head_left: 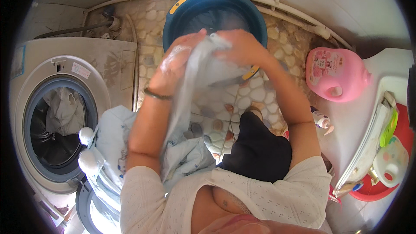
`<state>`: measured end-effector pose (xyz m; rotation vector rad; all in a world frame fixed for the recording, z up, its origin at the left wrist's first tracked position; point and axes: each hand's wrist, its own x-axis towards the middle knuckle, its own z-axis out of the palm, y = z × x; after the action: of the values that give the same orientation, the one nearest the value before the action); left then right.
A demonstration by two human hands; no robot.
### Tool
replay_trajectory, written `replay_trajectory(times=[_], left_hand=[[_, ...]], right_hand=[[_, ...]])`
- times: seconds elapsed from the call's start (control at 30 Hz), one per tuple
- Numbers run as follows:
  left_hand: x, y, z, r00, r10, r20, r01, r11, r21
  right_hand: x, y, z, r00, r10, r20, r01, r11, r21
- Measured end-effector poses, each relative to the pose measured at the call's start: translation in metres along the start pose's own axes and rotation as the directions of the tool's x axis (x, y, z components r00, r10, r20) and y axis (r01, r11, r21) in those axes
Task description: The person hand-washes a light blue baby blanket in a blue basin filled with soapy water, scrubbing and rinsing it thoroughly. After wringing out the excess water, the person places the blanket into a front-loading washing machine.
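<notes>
A pale wet cloth (191,71) is stretched between my hands, over the near side of a blue plastic basin (169,26) with yellow handle grips. My left hand (182,50) grips it on the left, with white suds on the back of the hand and wrist. My right hand (239,47), blurred by motion, holds the cloth's upper end. Water shows in the basin. From my hands the cloth hangs toward light-blue fabric with small star prints (191,154) by my lap; whether they are one piece I cannot tell.
At left a front-loading washing machine (113,45) has its door (83,201) open and pale laundry (65,113) inside. More light-blue fabric with white pompoms (87,161) lies beside it. A pink jug (336,74) and a pump bottle (321,120) are at right. White pipes (292,11) line the wall.
</notes>
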<state>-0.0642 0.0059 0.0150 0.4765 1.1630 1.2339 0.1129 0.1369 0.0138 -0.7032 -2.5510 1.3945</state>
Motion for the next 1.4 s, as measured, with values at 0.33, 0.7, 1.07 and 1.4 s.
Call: replay_trajectory(times=[0.33, 0.7, 1.07, 1.4], left_hand=[[-0.037, 0.048, 0.024, 0.998, 0.062, 0.01, -0.015, 0.075, 0.997], [-0.035, 0.027, 0.009, 0.973, -0.118, -0.199, 0.103, 0.991, -0.082], [-0.023, 0.018, 0.036, 0.784, 0.28, -0.554, -0.063, 0.924, 0.378], [-0.025, -0.066, -0.019, 0.937, 0.344, -0.063, -0.333, 0.822, -0.462]], right_hand=[[0.009, 0.055, -0.016, 0.976, 0.214, -0.045, -0.169, 0.869, 0.465], [-0.009, 0.029, -0.026, 0.995, 0.058, 0.077, -0.095, 0.728, 0.679], [-0.021, -0.036, 0.023, 0.806, -0.377, -0.456, 0.411, 0.911, -0.026], [0.056, -0.03, 0.034, 0.937, -0.302, -0.175, 0.279, 0.95, -0.144]])
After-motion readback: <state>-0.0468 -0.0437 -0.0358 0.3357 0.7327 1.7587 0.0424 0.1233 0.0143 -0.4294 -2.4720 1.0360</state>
